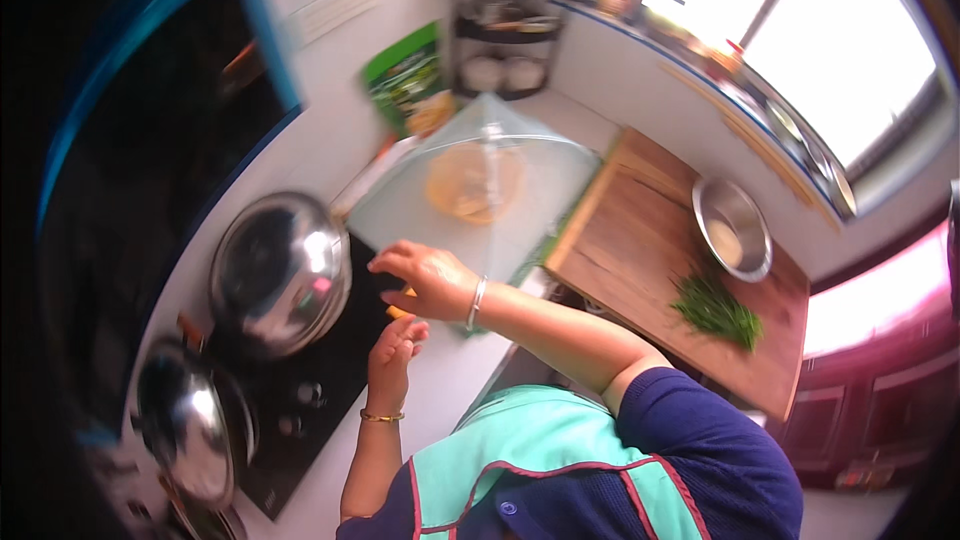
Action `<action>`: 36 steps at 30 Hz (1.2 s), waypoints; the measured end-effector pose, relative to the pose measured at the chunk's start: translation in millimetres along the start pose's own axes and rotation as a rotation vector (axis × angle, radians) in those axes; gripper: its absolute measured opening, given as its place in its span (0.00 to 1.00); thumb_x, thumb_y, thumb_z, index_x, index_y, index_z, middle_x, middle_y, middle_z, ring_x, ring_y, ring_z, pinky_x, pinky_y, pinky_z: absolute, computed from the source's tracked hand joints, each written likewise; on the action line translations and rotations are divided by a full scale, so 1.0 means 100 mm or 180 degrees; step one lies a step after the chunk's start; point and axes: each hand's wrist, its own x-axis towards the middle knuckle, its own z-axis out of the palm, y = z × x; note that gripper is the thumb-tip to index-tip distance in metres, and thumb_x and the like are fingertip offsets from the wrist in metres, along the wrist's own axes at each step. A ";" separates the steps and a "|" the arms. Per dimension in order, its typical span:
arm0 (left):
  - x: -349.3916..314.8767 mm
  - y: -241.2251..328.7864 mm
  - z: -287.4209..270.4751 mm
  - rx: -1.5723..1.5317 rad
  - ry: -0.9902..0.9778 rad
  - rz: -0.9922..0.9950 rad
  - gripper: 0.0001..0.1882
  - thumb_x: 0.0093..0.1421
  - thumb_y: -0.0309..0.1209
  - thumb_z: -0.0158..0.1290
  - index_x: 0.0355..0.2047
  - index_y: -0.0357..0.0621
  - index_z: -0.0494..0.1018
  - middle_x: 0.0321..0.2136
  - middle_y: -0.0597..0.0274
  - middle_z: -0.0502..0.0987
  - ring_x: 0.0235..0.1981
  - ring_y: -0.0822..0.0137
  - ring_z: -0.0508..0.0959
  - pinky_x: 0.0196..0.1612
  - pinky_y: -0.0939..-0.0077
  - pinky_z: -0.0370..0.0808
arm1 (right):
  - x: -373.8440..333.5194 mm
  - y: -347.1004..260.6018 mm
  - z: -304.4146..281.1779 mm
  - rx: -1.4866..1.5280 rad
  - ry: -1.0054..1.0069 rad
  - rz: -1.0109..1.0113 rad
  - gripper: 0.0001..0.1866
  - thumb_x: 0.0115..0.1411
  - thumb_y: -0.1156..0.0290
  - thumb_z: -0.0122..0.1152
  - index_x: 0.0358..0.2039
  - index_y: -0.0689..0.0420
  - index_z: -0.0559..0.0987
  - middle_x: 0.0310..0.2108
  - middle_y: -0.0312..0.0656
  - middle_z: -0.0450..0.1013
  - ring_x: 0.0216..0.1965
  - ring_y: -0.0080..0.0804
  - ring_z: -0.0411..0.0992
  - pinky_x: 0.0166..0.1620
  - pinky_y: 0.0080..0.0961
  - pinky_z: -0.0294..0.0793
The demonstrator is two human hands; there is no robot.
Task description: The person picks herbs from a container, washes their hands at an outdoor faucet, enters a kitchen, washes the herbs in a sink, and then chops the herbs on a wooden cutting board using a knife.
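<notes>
My right hand, with a silver bangle at its wrist, reaches across over the edge between the black cooktop and the white counter. Its fingers are apart, and I see nothing in them. Just below it, my left hand, wearing a gold bracelet, is raised with its fingers loosely bent and apart, seemingly holding nothing. A small yellow thing shows between the hands; its kind is unclear. A large pan with a shiny domed lid stands left of my hands. Beyond them, a pale mesh food cover stands over an orange-tinted bowl.
A second lidded pot stands on the near-left cooktop. To the right, a wooden board holds a steel bowl and cut green stalks. A green pouch leans on the wall beside a black tiered rack.
</notes>
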 end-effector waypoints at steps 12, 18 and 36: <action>0.90 -0.87 3.91 0.0634 -0.2268 -0.0253 0.17 0.59 0.25 0.50 0.49 0.38 0.69 0.45 0.63 0.73 0.45 0.72 0.73 0.48 0.79 0.69 | -3.83 1.58 -2.46 -0.0735 0.1979 0.1977 0.12 0.54 0.61 0.60 0.36 0.52 0.79 0.37 0.42 0.75 0.38 0.41 0.74 0.41 0.32 0.74; 1.13 -1.35 5.34 0.0813 -0.2306 -0.0796 0.17 0.59 0.28 0.52 0.49 0.40 0.69 0.46 0.63 0.73 0.44 0.72 0.74 0.45 0.81 0.69 | -5.27 2.34 -3.24 0.1058 0.3237 0.2714 0.15 0.57 0.64 0.59 0.40 0.61 0.78 0.37 0.39 0.76 0.39 0.29 0.74 0.44 0.24 0.72; 0.39 -2.54 7.41 0.3464 -0.4810 0.2180 0.49 0.42 0.47 0.65 0.59 0.35 0.55 0.58 0.43 0.59 0.59 0.46 0.59 0.60 0.61 0.60 | -7.06 1.54 -2.28 0.4025 0.4248 0.4836 0.21 0.60 0.69 0.53 0.52 0.62 0.67 0.47 0.49 0.70 0.47 0.38 0.72 0.47 0.31 0.73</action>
